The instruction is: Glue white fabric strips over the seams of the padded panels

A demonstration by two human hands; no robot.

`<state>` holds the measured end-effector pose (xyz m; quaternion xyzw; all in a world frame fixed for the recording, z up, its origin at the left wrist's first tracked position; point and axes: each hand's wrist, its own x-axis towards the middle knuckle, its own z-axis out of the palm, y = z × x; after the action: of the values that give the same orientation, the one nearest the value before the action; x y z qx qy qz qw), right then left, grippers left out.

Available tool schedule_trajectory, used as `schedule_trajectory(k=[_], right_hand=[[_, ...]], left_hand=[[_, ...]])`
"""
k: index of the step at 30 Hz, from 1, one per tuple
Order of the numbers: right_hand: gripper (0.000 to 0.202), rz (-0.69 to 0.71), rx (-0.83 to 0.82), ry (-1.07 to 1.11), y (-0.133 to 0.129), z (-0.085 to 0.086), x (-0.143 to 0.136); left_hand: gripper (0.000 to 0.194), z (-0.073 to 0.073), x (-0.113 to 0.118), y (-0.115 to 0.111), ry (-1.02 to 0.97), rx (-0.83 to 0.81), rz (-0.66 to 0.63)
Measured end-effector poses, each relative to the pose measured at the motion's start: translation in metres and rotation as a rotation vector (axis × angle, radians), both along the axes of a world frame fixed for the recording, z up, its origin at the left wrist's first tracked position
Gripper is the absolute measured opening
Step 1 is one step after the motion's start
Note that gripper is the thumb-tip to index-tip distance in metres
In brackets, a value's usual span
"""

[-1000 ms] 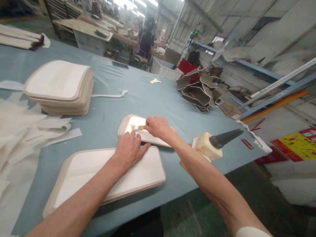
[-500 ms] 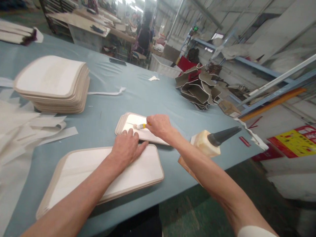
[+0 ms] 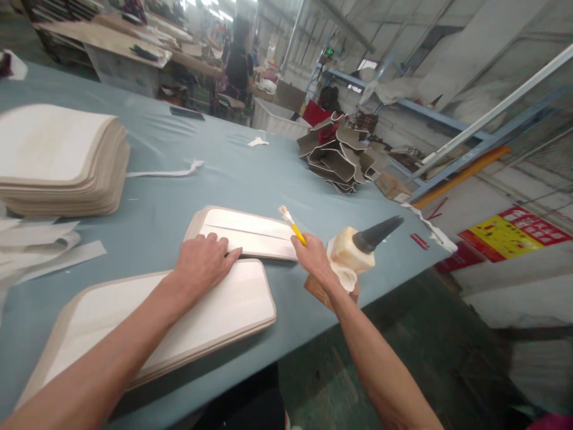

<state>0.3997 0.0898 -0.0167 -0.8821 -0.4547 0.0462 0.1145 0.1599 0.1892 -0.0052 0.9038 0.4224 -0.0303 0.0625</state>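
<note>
I have my right hand (image 3: 311, 254) curled closed around the yellow handle of a brush (image 3: 294, 227), its pale bristles pointing away from me by the right end of a narrow stack of panels (image 3: 255, 234); my left hand (image 3: 202, 260) lies palm down, fingers slightly spread, gripping nothing, fingertips on that stack's left part, a wider stack (image 3: 224, 301) nearer me on the blue table (image 3: 179, 200)

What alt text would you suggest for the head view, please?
A person's right hand holds a yellow-handled brush near the right end of a narrow panel stack; the left hand lies at its near edge. A larger stack lies nearer.
</note>
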Motion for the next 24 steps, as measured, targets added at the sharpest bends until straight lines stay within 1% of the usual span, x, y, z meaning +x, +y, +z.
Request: schedule_trajectory(k=[3, 5, 9, 12, 15, 18, 21, 24], right_hand=[[0.038, -0.076, -0.028, -0.004, -0.023, -0.013, 0.01], [0.037, -0.112, -0.043, 0.018, -0.034, -0.02, 0.015], [0.039, -0.136, -0.037, 0.103, -0.041, -0.033, 0.023], [0.04, -0.126, 0.014, 0.182, -0.041, -0.04, 0.025], [0.038, -0.109, 0.098, 0.271, -0.041, -0.045, 0.027], [0.036, -0.108, 0.223, 0.359, -0.04, -0.047, 0.028], [0.035, -0.096, 0.367, 0.466, -0.037, -0.045, 0.029], [0.041, -0.063, 0.506, 0.567, -0.031, -0.04, 0.031]], left_hand=[[0.058, 0.004, 0.007, 0.006, 0.038, 0.015, -0.007], [0.057, 0.006, 0.011, 0.011, 0.069, 0.018, -0.02], [0.054, 0.009, 0.02, 0.023, 0.129, 0.023, -0.079], [0.047, 0.01, 0.025, 0.029, 0.162, 0.046, -0.111], [0.045, 0.01, 0.027, 0.036, 0.18, 0.063, -0.133], [0.05, 0.01, 0.024, 0.047, 0.185, 0.047, -0.158], [0.056, 0.01, 0.018, 0.06, 0.175, 0.024, -0.179], [0.062, 0.009, 0.012, 0.068, 0.146, 0.005, -0.207]])
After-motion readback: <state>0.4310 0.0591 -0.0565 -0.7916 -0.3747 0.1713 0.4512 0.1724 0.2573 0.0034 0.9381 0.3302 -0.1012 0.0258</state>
